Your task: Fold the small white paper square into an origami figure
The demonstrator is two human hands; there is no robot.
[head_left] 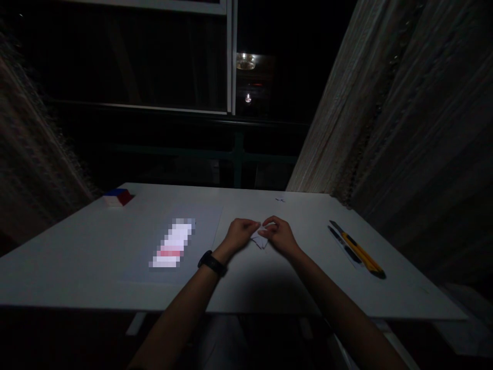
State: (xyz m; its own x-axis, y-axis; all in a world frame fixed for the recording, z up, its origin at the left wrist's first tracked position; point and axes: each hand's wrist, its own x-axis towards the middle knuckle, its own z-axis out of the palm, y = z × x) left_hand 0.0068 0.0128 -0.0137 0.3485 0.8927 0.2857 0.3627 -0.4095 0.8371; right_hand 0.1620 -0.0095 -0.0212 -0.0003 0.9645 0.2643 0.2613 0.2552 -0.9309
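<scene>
Over the middle of the white table, a small folded piece of white paper [260, 241] is held between my two hands. My left hand [241, 232], with a dark watch on its wrist, pinches the paper's upper left side between thumb and fingertips. Opposite it, my right hand [280, 235] grips the paper's right side with thumb and curled fingers. The lower part of the paper shows pointed, folded edges below the fingertips. Its upper part is partly covered by my fingers, and the dim light hides finer creases.
A lit, blurred-out phone [175, 244] lies on a pale sheet [208, 252] to the left. Farther left is a red, blue and white block [117, 197]. On the right lie a yellow utility knife [362, 254] and a pen [344, 244]. Curtains [331, 103] flank the table [277, 293].
</scene>
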